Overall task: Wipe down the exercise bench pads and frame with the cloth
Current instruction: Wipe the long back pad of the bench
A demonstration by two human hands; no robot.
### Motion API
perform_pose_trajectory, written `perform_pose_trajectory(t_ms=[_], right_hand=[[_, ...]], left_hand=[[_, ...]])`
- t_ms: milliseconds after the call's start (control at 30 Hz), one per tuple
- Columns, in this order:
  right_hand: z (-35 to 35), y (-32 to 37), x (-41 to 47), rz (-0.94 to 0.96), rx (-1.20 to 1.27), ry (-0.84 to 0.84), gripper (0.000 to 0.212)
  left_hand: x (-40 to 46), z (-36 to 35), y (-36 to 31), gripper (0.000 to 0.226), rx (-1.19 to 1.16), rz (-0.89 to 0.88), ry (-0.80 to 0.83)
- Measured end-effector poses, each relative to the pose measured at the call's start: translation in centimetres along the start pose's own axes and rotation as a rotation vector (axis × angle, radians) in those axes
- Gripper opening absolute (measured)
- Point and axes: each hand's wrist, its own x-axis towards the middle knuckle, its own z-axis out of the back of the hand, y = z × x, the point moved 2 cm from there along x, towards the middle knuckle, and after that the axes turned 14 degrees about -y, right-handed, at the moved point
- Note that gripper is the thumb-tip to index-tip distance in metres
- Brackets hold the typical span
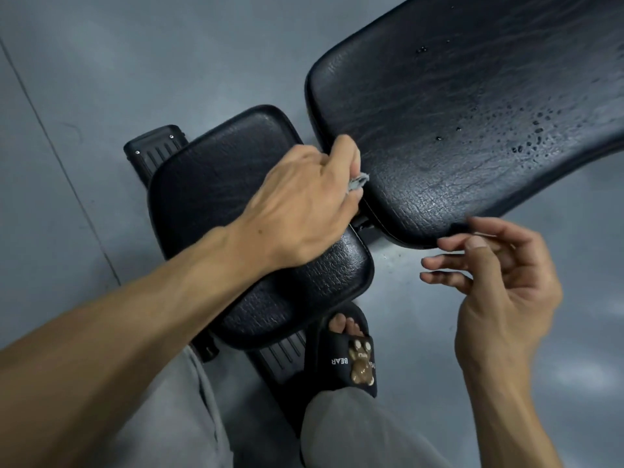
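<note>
The left hand point(304, 194) is curled round a small grey cloth point(460, 180), of which only a crumpled bit shows between the fingers. It holds the cloth in the gap between the two black pads, against the near edge of the back pad point(472, 113), with the wrist lying across the seat pad point(236, 211). The right hand point(499, 288) holds nothing; its fingers are loosely spread and slightly bent, the fingertips point(445, 243) just under the rounded corner of the back pad, touching it or nearly so. Water drops lie scattered on the back pad's far right part. Below the seat pad, parts of the black frame point(152, 150) stick out at both ends. The bench stands on a grey floor point(84, 79). A foot in a black slipper point(347, 363) with a bear charm rests beside the frame, and grey trouser legs show at the bottom.
</note>
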Motion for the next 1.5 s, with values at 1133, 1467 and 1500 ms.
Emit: perform_pose_trajectory(t_ms=[1133,1467,1500], right_hand=[[-1.4,3.2,5.6,0.743,-0.749,0.185,0.016],[-6.1,2.7,6.6,1.105,-0.880,0.389,0.034],[-6.2,3.1,7.5,1.151,-0.861,0.383,0.041]], left_hand=[[2.3,0.7,0.2,0.022,-0.276,0.080,-0.222],[4.0,-0.8,3.1,0.021,0.037,-0.077,-0.261],[4.0,-0.7,3.1,0.022,0.043,-0.077,-0.261]])
